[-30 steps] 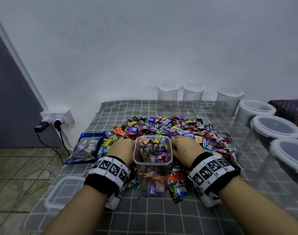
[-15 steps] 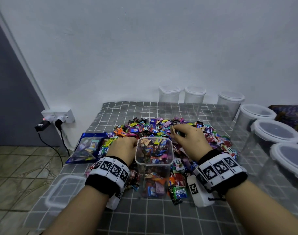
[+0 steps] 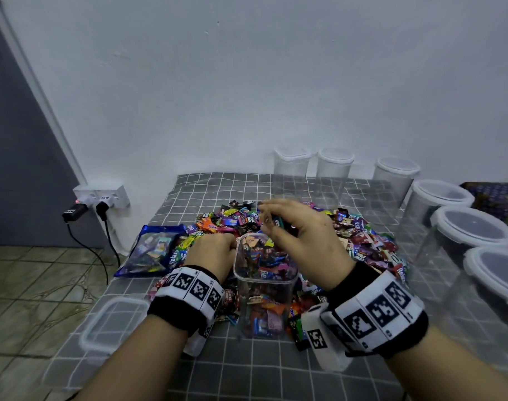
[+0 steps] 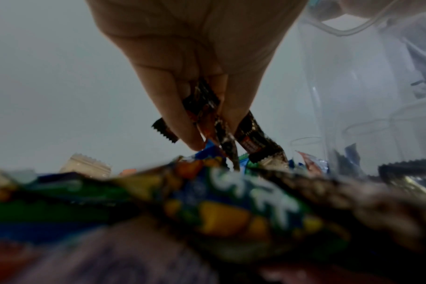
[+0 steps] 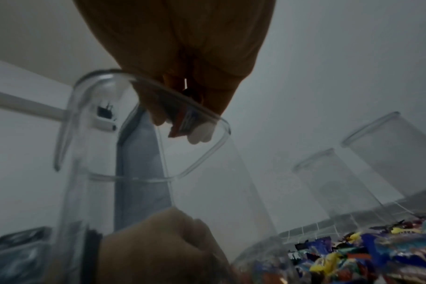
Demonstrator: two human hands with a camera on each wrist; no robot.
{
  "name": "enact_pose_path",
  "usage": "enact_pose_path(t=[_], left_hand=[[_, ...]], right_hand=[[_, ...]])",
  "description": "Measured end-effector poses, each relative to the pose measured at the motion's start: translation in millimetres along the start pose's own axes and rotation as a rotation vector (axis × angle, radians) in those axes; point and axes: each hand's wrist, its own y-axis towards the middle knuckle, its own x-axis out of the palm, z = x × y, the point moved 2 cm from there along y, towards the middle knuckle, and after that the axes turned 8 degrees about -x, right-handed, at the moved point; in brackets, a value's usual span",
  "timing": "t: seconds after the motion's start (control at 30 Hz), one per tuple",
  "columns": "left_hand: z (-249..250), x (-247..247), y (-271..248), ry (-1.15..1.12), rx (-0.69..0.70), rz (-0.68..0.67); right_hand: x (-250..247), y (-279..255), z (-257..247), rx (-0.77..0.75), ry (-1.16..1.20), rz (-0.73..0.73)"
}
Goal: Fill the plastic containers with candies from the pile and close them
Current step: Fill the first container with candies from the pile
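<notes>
Since the earlier frame my right hand (image 3: 300, 235) has lifted off the pile (image 3: 359, 235) and swung over the container (image 3: 265, 287), candies pinched in curled fingers. Head view: the container stands mid-table, roughly two-thirds full; its lid (image 3: 113, 322) waits near the left edge, the other jars (image 3: 472, 227) look empty (plenty left). Left wrist: my left hand (image 4: 202, 76) pinches dark wrappers (image 4: 207, 107) just above the pile. Right wrist: a candy (image 5: 182, 123) hangs from my fingertips (image 5: 200, 134), over the rim.
</notes>
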Motion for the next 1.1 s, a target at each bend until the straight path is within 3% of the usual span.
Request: enact_pose_path(t=[0.17, 0.37, 0.57, 0.67, 0.83, 0.97, 1.1], left_hand=[[0, 1, 0, 0.0, 0.014, 0.011], [-1, 0, -1, -0.043, -0.006, -0.011], [-1, -1, -2, -0.034, -0.005, -0.004], [-1, -3, -3, -0.071, -0.015, 0.002], [0, -8, -7, -0.129, -0.039, 0.058], [-3, -11, -8, -0.242, -0.075, 0.098], [-7, -14, -7, -0.338, -0.129, 0.103]], right_hand=[[8, -10, -3, -0.092, -0.023, 0.014], [8, -17, -5, -0.102, -0.013, -0.022], [7, -24, -3, -0.084, 0.011, 0.035], [3, -27, -4, 0.014, 0.07, -0.015], [-1, -36, 2, 0.348, 0.268, -0.238], [2, -44, 6, 0.456, 0.337, -0.348], [5, -47, 9, 0.51, 0.349, -0.332]])
